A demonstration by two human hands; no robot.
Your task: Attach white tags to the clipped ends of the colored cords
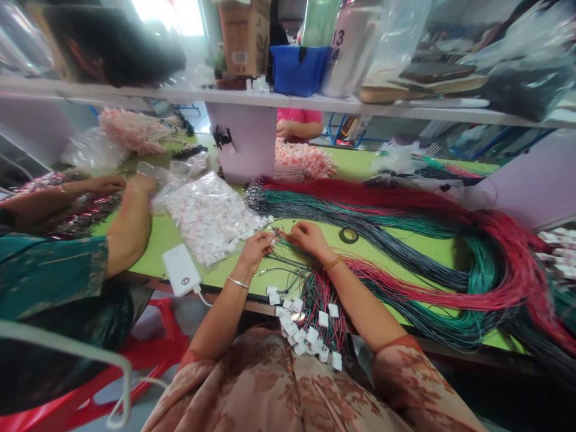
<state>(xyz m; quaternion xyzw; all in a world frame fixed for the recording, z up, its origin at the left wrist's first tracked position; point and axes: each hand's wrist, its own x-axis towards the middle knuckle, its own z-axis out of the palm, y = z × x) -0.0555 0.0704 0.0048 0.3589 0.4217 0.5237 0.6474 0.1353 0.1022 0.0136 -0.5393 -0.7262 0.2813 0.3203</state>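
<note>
White connectors on coloured wires

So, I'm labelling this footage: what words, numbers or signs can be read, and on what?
"13": on the pale cylinder; the character below is unclear.
"0 1": low on the cardboard box; its barcode is too small to read.
Mark on the white device: too small to read.

Left of centre, a clear plastic bag is glinting in glossy creases (its film looking thin). Right of centre, red wires are showing a smooth, plastic-like sheen. At top centre, a cardboard box is looking matt.
</note>
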